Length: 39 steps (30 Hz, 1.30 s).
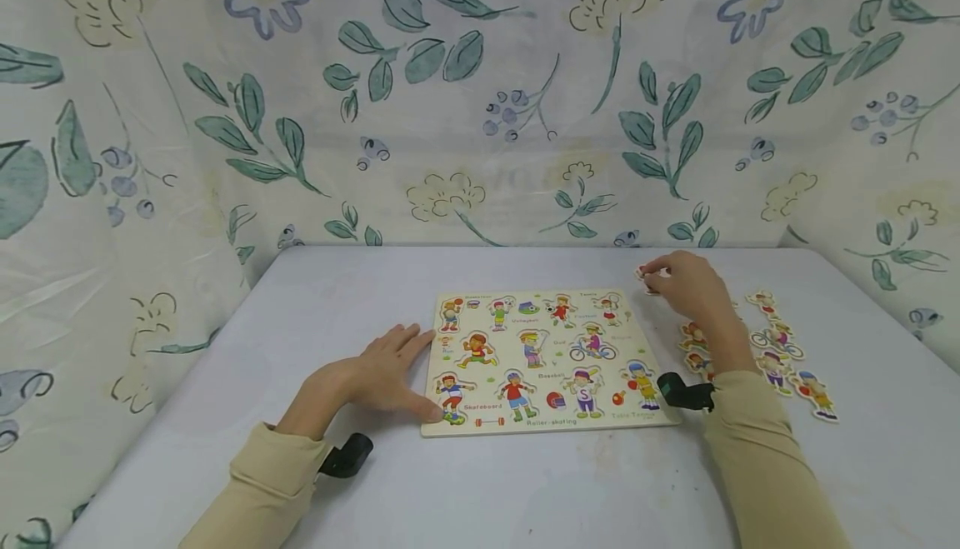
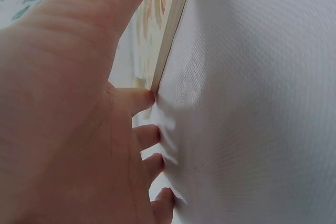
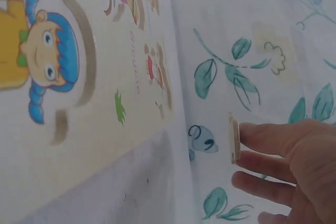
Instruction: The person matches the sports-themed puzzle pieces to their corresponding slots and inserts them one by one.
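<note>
Along the left edge of the wooden sports puzzle board, the left hand lies with fingers apart, its thumb at the board's near left corner. Beyond the board's far right corner, the right hand has its grip clamped on a wooden puzzle piece, pinched between thumb and fingers; its picture is mostly covered. Right of the board, the cyclist piece, the baseball piece and the blue-haired figure piece lie on the white table. Behind the board hangs a floral cloth.
</note>
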Each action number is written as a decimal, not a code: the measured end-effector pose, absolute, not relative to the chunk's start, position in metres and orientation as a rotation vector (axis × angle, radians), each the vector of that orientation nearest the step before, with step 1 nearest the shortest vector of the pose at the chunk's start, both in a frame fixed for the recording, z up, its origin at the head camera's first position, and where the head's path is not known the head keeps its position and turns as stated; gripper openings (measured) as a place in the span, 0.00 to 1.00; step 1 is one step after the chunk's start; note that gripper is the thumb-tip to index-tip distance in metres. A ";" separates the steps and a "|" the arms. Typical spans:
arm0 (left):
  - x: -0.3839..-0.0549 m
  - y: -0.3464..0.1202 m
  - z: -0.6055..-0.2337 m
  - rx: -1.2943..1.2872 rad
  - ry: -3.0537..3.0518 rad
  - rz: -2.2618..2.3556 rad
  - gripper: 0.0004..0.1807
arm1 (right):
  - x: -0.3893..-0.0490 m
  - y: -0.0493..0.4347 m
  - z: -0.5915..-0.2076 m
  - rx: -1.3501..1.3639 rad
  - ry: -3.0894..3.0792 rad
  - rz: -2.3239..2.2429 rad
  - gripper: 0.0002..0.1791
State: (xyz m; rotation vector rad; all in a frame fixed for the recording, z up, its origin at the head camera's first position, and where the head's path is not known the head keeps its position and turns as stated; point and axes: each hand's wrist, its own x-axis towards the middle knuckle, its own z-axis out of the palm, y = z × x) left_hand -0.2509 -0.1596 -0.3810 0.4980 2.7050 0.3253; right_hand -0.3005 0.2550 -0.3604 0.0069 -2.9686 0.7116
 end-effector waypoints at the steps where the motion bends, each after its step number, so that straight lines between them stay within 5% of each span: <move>1: -0.251 -0.160 -0.381 0.500 2.705 0.325 0.64 | -0.301 0.253 -0.361 0.016 -2.972 0.698 0.18; 39: -0.249 -0.164 -0.383 0.519 2.701 0.302 0.63 | -0.296 0.205 -0.354 0.192 -2.847 0.455 0.13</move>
